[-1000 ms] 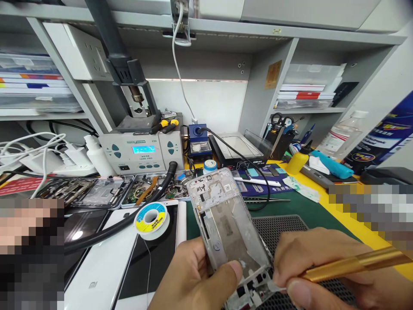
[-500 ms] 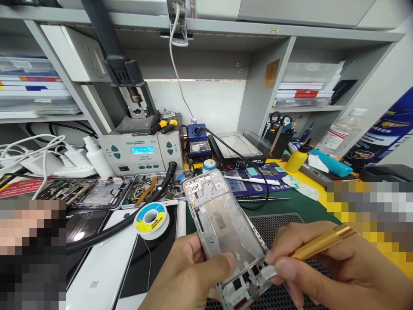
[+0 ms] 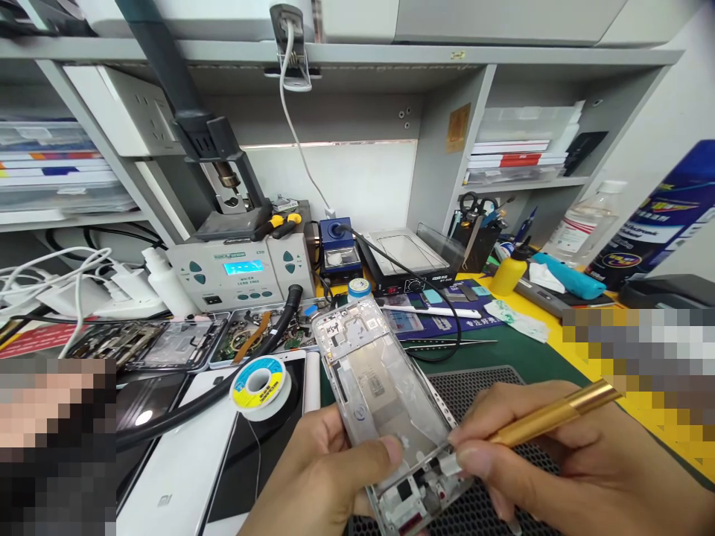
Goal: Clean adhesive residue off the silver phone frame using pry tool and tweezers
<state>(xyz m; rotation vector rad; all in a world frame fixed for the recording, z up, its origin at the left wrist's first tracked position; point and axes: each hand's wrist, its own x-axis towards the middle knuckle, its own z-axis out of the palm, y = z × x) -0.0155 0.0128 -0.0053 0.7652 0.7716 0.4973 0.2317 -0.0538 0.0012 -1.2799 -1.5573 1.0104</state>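
— Fingers of the left hand (image 3: 335,465): how do they sit?

— Curled round the phone frame (image 3: 377,383), thumb pressed on its inner face.

— And the right hand (image 3: 547,454)?

— Thumb and forefinger closed together, a gold tool (image 3: 553,415) held like a pen, at the frame's four o'clock edge. A pale piece (image 3: 450,464) shows by the fingertips; whether they grip it, I can't tell.

— Where's the frame itself?

— Tilted over the mesh mat (image 3: 480,380), top end toward eleven o'clock.

— What lies around it?

— Solder spool (image 3: 260,387) between nine and ten, white phone (image 3: 173,461) at nine, circuit boards (image 3: 262,327) at ten. The mesh mat rests on a green mat (image 3: 558,361), with yellow tabletop (image 3: 608,394) beyond, toward three.

— Containers?

— A black holder (image 3: 480,246) at one o'clock with scissors (image 3: 477,202) in it; a yellow bottle (image 3: 508,275) and a clear bottle (image 3: 586,223) nearer two.

— And farther off?

— A grey shelf (image 3: 357,54) spans twelve o'clock, stacked plastic boxes (image 3: 522,124) in its one o'clock bay.
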